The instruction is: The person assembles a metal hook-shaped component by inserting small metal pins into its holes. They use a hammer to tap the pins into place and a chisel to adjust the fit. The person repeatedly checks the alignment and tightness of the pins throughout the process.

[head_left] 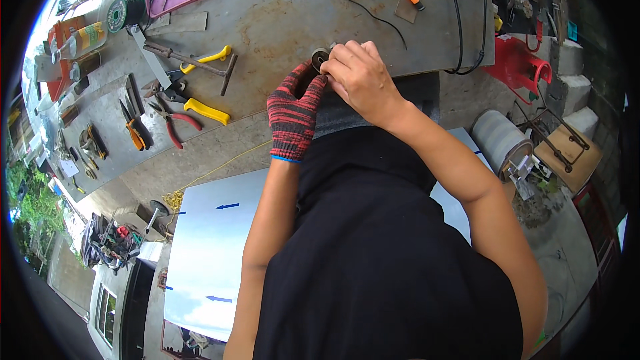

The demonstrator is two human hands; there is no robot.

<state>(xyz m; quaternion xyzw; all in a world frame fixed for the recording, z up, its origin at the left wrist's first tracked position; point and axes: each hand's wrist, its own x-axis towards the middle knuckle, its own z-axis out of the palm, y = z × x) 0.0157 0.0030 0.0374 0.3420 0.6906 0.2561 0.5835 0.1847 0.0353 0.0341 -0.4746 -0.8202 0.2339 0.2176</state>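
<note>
Pinching a round part with my gloved left hand and bare right hand. I'd keep the left steady.

Left hand: red-and-black striped knit glove, blue hem behind fingers. Right hand bare; black garment below fingers.

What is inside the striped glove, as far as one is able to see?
The left hand is inside; its bare forearm comes out of the blue-edged cuff. The hand itself cannot be seen, because the striped glove covers it.
</note>
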